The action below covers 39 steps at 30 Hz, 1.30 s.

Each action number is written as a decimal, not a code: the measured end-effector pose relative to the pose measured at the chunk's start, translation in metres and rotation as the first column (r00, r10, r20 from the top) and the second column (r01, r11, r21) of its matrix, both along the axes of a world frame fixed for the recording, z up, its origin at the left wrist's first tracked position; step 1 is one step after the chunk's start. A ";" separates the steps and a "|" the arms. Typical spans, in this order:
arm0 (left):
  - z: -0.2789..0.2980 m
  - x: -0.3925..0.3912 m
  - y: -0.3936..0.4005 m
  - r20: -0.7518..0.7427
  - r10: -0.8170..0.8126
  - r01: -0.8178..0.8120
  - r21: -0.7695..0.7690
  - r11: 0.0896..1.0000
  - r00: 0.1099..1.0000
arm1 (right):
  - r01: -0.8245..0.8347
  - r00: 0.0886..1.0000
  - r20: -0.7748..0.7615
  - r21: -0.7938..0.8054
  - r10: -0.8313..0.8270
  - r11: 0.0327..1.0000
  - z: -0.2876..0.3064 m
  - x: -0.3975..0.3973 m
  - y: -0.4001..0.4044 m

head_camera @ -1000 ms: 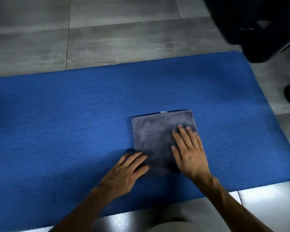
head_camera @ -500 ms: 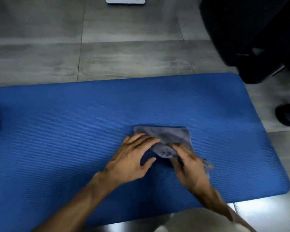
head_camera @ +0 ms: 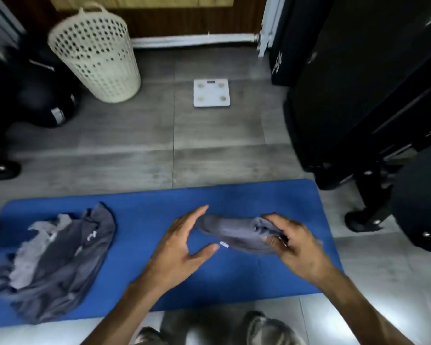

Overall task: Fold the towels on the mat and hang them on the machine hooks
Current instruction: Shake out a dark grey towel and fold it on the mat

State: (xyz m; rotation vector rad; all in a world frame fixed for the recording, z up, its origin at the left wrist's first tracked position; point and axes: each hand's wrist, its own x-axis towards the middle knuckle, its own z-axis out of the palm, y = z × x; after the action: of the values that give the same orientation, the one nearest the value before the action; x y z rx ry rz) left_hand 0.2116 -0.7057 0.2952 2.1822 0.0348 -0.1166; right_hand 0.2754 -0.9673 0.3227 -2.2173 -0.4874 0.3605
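Person crouched at the near edge of a blue mat (head_camera: 271,195) laid on grey floor tiles (head_camera: 209,150).

Right hand (head_camera: 291,241): grip closed on a folded grey towel (head_camera: 234,232), fingers and thumb curled round its right end. Towel bunched at that end, its left part trailing toward the other hand; a small white tag (head_camera: 224,244) shows at its near edge. Towel sits over the mat's middle; cannot tell whether it is lifted clear or brushing the mat.

Left hand (head_camera: 184,242): grip open, fingers straight, thumb spread apart, palm turned toward the towel. Fingertips just beside the towel's left end; contact cannot be told. Holds nothing.

Left part of the mat: a loose pile (head_camera: 57,260) of dark and lighter grey towels, crumpled, unfolded, well apart from both hands.

Right side of the room: a big black machine (head_camera: 358,83) standing on the floor, its base just beyond the mat's far right corner. A black foot (head_camera: 363,221) rests on the tiles beside the mat's right edge. Hooks cannot be made out.

Far side: a cream perforated laundry basket (head_camera: 97,56) upright near the wall, a white scale (head_camera: 211,92) flat on the floor to its right. Dark round gear (head_camera: 42,103) left of the basket, blurred.
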 end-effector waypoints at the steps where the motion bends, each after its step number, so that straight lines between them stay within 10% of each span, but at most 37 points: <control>1: 0.034 -0.007 0.010 -0.020 0.034 -0.033 0.006 0.999 0.999 | 0.010 1.000 -0.001 0.007 -0.010 1.000 0.041 -0.001 0.004; 15: 0.342 0.001 0.081 -0.007 0.194 -0.192 -0.182 0.964 0.981 | 0.109 0.967 0.206 0.189 -0.148 0.976 0.424 0.011 0.043; 39: 0.443 0.339 -0.018 0.119 0.082 -0.044 -0.292 0.955 0.990 | 0.320 0.897 0.127 0.476 -0.424 0.819 0.505 0.250 -0.059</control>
State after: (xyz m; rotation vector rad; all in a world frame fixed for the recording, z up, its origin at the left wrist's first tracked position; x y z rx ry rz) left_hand 0.5511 -0.7236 0.7384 1.8897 0.0123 0.0547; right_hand 0.5253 -1.0262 0.8282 -1.8471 -0.2083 -0.2078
